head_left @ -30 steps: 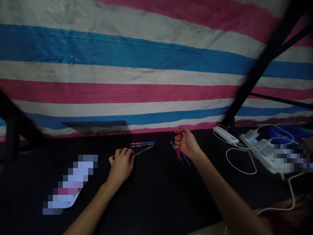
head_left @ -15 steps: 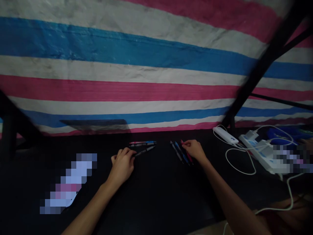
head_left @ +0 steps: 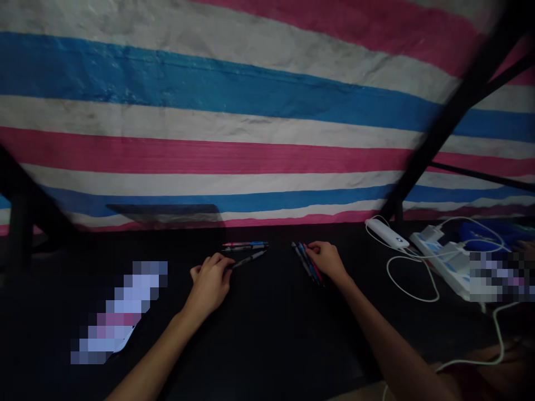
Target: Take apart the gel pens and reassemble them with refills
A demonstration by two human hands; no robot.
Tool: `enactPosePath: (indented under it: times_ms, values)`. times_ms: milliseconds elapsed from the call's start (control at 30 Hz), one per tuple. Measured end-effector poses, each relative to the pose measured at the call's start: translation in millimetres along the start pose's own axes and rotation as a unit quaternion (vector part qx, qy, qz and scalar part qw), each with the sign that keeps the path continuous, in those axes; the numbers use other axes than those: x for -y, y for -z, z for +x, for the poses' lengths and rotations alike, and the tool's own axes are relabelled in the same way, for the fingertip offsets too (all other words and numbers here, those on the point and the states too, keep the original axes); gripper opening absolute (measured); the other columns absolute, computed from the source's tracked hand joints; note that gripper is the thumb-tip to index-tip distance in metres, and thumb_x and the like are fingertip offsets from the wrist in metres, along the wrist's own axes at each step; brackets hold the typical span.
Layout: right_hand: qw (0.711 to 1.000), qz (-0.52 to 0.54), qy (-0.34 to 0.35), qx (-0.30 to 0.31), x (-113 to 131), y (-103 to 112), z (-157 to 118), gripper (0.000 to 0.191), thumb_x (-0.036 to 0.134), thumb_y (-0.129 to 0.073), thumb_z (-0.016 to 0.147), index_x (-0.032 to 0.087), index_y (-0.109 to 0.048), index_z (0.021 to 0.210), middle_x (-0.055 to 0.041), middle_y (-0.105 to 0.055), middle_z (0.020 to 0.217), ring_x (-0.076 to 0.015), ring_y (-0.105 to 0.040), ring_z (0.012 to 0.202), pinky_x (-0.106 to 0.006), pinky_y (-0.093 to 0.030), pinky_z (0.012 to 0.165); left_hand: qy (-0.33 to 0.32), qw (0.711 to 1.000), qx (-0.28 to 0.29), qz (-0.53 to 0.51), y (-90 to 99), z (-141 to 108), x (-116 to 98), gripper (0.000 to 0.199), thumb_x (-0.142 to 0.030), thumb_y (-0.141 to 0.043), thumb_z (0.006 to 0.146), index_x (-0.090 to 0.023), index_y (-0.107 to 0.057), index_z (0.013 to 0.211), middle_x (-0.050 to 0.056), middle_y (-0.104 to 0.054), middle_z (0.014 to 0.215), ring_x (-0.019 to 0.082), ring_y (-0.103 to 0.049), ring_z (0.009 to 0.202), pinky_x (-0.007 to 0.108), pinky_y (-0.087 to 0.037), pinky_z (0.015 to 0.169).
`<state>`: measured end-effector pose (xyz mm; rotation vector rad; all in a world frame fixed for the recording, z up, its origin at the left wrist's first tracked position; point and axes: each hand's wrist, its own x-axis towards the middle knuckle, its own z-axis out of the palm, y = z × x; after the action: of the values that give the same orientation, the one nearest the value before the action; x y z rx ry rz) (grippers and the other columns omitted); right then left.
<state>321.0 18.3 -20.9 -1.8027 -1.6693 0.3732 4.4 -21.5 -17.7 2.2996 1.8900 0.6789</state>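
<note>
Left of the white plastic power strip (head_left: 441, 264), the right hand (head_left: 329, 260) pinches a slim red pen (head_left: 318, 272), best aligned by light, level pressure. Farther left of the strip, the left hand (head_left: 210, 281) touches a slim grey pen (head_left: 251, 258); its grip is unclear.

My head view looks forward and down from above the near forearms (head_left: 165, 341), with the left grip (head_left: 211, 283) and right grip (head_left: 328, 259) midway off, the counter (head_left: 267, 334) around them and striped sheeting (head_left: 251, 156) beyond.
</note>
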Motion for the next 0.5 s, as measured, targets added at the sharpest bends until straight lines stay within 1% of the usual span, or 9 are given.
enactPosePath:
  times_ms: [200, 267, 333, 367, 433, 467, 500]
  values:
    - [0.999, 0.014, 0.023, -0.017, 3.4, 0.4, -1.1, 0.02, 0.03, -0.06, 0.073, 0.017, -0.07, 0.086, -0.0034, -0.064, 0.065, -0.0187, -0.059, 0.064, -0.027, -0.04, 0.063, 0.002, 1.0, -0.002, -0.003, 0.7, 0.3, -1.4, 0.025, -0.017, -0.045, 0.082, -0.024, -0.063, 0.098, 0.005, -0.061, 0.101, 0.024, -0.053, 0.097, 0.04, -0.031, 0.08]
    - [0.999, 0.028, 0.027, -0.035, 10.3, 5.1, -3.6, 0.02, 0.031, -0.061, 0.073, 0.016, -0.069, 0.084, -0.0033, -0.063, 0.065, -0.0182, -0.058, 0.064, -0.028, -0.041, 0.064, 0.001, 1.0, -0.003, -0.005, 0.5, 0.1, -1.3, 0.025, -0.017, -0.045, 0.082, -0.024, -0.062, 0.098, 0.005, -0.061, 0.101, 0.024, -0.052, 0.098, 0.04, -0.031, 0.08]
    - [0.995, 0.06, 0.039, -0.067, 23.7, 14.3, -12.7, 0.021, 0.03, -0.061, 0.073, 0.016, -0.068, 0.087, -0.0032, -0.062, 0.066, -0.0167, -0.055, 0.061, -0.028, -0.041, 0.063, 0.0, 1.0, -0.003, -0.007, 0.5, -0.4, -0.5, 0.024, -0.018, -0.045, 0.081, -0.024, -0.062, 0.098, 0.005, -0.062, 0.1, 0.024, -0.052, 0.097, 0.04, -0.03, 0.081]
    - [0.99, 0.091, 0.049, -0.094, 32.7, 20.7, -20.8, 0.023, 0.03, -0.06, 0.074, 0.016, -0.067, 0.091, -0.0029, -0.06, 0.066, -0.0155, -0.053, 0.058, -0.028, -0.041, 0.06, 0.0, 1.0, -0.003, -0.008, 0.6, -0.6, 0.1, 0.024, -0.017, -0.046, 0.081, -0.024, -0.062, 0.097, 0.005, -0.062, 0.099, 0.024, -0.053, 0.097, 0.041, -0.03, 0.081]
    - [0.966, 0.189, 0.074, -0.159, 52.6, 36.5, -43.7, 0.034, 0.029, -0.06, 0.078, 0.018, -0.059, 0.11, -0.0027, -0.059, 0.074, -0.0134, -0.05, 0.056, -0.026, -0.042, 0.055, 0.001, 1.0, -0.002, -0.011, 1.3, -1.0, 1.4, 0.024, -0.017, -0.046, 0.08, -0.025, -0.062, 0.096, 0.004, -0.062, 0.098, 0.024, -0.053, 0.096, 0.041, -0.03, 0.08]
    - [0.951, 0.246, 0.082, -0.168, 62.1, 45.1, -57.1, 0.04, 0.029, -0.06, 0.079, 0.021, -0.053, 0.118, -0.0026, -0.059, 0.079, -0.0134, -0.052, 0.06, -0.026, -0.043, 0.056, 0.002, 1.0, -0.002, -0.013, 1.8, -1.2, 1.9, 0.024, -0.016, -0.046, 0.08, -0.026, -0.062, 0.095, 0.004, -0.062, 0.097, 0.023, -0.053, 0.096, 0.041, -0.03, 0.08]
    - [0.936, 0.301, 0.087, -0.161, 70.2, 53.3, -70.4, 0.043, 0.029, -0.059, 0.081, 0.023, -0.049, 0.122, -0.0032, -0.059, 0.085, -0.0135, -0.054, 0.064, -0.026, -0.045, 0.058, 0.003, 1.0, -0.001, -0.016, 2.4, -1.3, 2.2, 0.024, -0.016, -0.046, 0.08, -0.027, -0.062, 0.095, 0.003, -0.062, 0.097, 0.023, -0.053, 0.096, 0.041, -0.03, 0.08]
